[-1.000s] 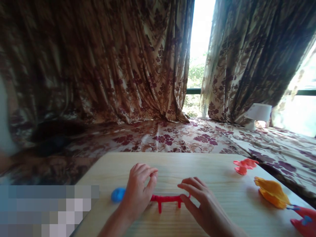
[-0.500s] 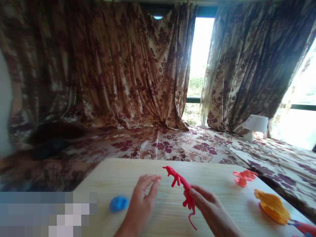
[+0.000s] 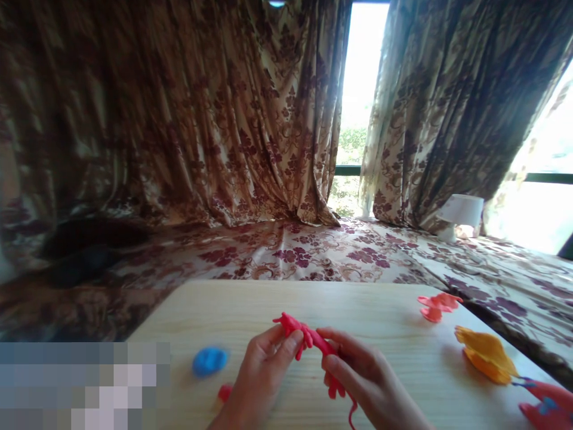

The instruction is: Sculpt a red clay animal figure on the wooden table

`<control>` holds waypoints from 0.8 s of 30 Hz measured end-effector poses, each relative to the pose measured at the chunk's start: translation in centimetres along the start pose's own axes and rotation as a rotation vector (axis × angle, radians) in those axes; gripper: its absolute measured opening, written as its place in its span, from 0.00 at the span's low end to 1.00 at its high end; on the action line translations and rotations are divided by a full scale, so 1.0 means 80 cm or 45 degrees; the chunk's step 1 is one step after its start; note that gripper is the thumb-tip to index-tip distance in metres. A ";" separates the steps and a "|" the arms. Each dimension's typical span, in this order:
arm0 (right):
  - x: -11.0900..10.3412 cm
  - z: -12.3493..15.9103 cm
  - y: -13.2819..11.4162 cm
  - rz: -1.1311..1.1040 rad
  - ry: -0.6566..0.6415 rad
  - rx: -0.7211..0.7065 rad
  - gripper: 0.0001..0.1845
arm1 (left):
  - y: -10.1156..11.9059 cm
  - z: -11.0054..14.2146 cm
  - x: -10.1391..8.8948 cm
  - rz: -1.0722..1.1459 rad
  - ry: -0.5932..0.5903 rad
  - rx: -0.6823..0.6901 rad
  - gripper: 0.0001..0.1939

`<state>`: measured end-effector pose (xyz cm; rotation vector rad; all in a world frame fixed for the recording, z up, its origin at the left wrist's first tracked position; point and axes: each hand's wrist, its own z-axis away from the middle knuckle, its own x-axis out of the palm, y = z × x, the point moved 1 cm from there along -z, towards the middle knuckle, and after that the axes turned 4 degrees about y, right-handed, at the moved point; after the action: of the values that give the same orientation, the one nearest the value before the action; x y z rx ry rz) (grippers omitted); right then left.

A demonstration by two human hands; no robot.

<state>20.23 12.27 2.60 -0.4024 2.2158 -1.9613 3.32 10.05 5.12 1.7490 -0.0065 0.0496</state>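
A long red animal figure, which looks moulded from modelling clay, is held up over the table between both hands. My left hand pinches its head end between thumb and fingers. My right hand is closed round the rear of its body. Stubby legs hang below the body, and a thin curled tail dangles under my right hand. To the left of my left hand lies a blue lump. A small red lump is partly hidden behind my left wrist.
On the right of the pale wooden table stand a coral-pink shape, a yellow-orange shape and a red piece with blue spots, cut off by the frame. Beyond are a floral-covered surface, a white lamp and floral curtains.
My left hand has moved right and closed on the figure's head end. The figure has shifted slightly left, my right hand still on it. The small red lump has come into view.
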 end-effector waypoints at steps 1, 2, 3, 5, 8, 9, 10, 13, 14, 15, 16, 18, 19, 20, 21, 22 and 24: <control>0.001 0.000 0.002 0.009 -0.003 0.000 0.26 | 0.001 0.000 0.001 0.000 -0.007 -0.008 0.15; 0.001 0.000 0.002 0.021 -0.001 0.002 0.26 | 0.001 0.001 0.001 0.001 -0.010 -0.020 0.16; 0.000 0.000 0.001 0.032 0.002 0.006 0.26 | 0.001 0.001 0.001 0.003 -0.011 -0.036 0.16; -0.001 0.000 -0.003 0.044 0.008 0.018 0.25 | 0.000 0.001 0.001 0.007 -0.012 -0.068 0.17; -0.002 0.002 -0.010 0.069 -0.031 0.043 0.23 | -0.003 0.001 -0.001 0.007 -0.012 -0.090 0.17; -0.002 0.003 -0.011 0.082 -0.063 0.050 0.23 | -0.004 0.001 -0.001 0.004 -0.007 -0.093 0.17; -0.002 0.003 -0.013 0.095 -0.097 0.054 0.23 | -0.004 0.000 -0.001 0.003 -0.006 -0.099 0.17; 0.001 0.004 -0.018 0.149 -0.180 0.065 0.22 | -0.002 0.000 0.000 0.018 0.011 -0.140 0.18; 0.002 0.004 -0.020 0.174 -0.195 0.069 0.21 | -0.001 0.001 0.000 0.027 0.017 -0.156 0.17; 0.003 0.004 -0.023 0.202 -0.211 0.075 0.20 | 0.000 0.001 0.001 0.037 0.022 -0.174 0.17; 0.004 0.005 -0.026 0.230 -0.234 0.082 0.20 | 0.001 0.002 0.001 0.047 0.014 -0.193 0.16; 0.005 0.005 -0.031 0.271 -0.291 0.100 0.19 | 0.002 0.004 0.001 0.066 -0.010 -0.247 0.14; 0.005 0.006 -0.033 0.280 -0.318 0.113 0.19 | 0.002 0.005 0.002 0.088 -0.018 -0.286 0.13; 0.005 0.006 -0.033 0.281 -0.341 0.126 0.20 | 0.002 0.005 0.002 0.126 -0.014 -0.331 0.12; 0.004 0.006 -0.033 0.274 -0.358 0.136 0.20 | 0.001 0.006 0.002 0.173 -0.011 -0.374 0.12; 0.004 0.006 -0.031 0.260 -0.368 0.146 0.21 | 0.001 0.006 0.003 0.222 -0.005 -0.405 0.11; 0.001 0.006 -0.027 0.228 -0.344 0.161 0.24 | 0.001 0.006 0.004 0.320 0.004 -0.433 0.11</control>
<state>20.48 11.59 4.70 -0.4083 1.8830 -1.8215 3.68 9.56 5.11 1.3997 -0.2208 0.2222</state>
